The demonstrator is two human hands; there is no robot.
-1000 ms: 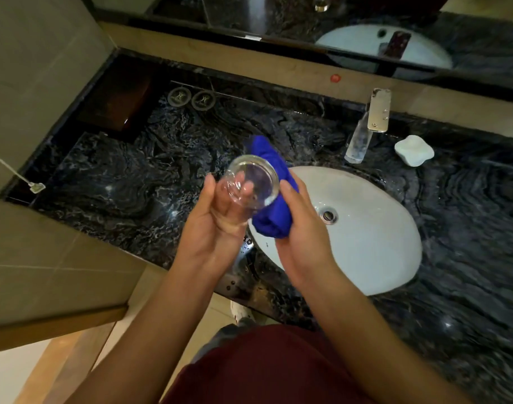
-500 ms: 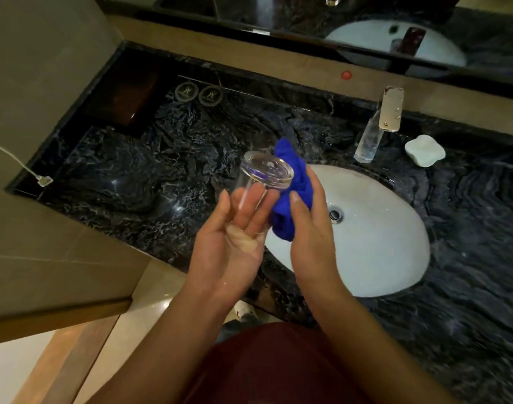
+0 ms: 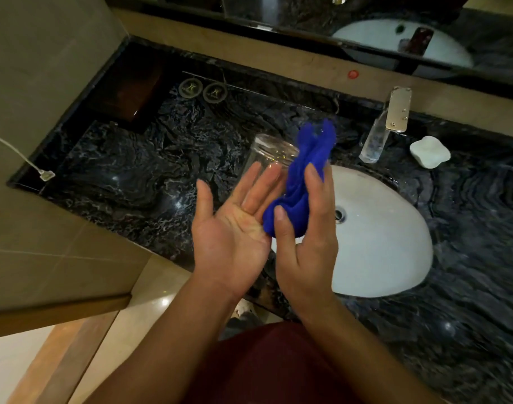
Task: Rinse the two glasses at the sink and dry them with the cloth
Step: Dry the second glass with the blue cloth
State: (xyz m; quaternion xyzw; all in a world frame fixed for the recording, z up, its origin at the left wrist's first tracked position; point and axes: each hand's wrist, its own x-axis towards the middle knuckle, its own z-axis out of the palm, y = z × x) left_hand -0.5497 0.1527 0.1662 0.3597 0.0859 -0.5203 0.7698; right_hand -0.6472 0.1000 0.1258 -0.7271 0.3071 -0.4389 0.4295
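Note:
A clear glass point(image 3: 271, 151) hangs base-up over the dark marble counter, resting against the outstretched fingertips of my left hand point(image 3: 232, 228). That palm faces up and its thumb is off the glass. My right hand point(image 3: 307, 246) grips a bunched blue cloth point(image 3: 307, 170), which presses against the right side of the glass. The glass's lower part is hidden behind my fingers. A second clear glass point(image 3: 373, 144) stands on the counter beside the tap point(image 3: 398, 109), behind the white oval sink point(image 3: 380, 243).
A white soap dish point(image 3: 430, 151) sits right of the tap. Two round coasters point(image 3: 203, 89) and a dark box point(image 3: 127, 91) lie at the back left. A white cable end point(image 3: 45, 174) rests on the counter's left edge. A mirror runs along the back wall.
The left hand has opened flat, and the glass has slid from the palm toward the fingertips. The cloth has come off the glass mouth and now stands upright beside it.

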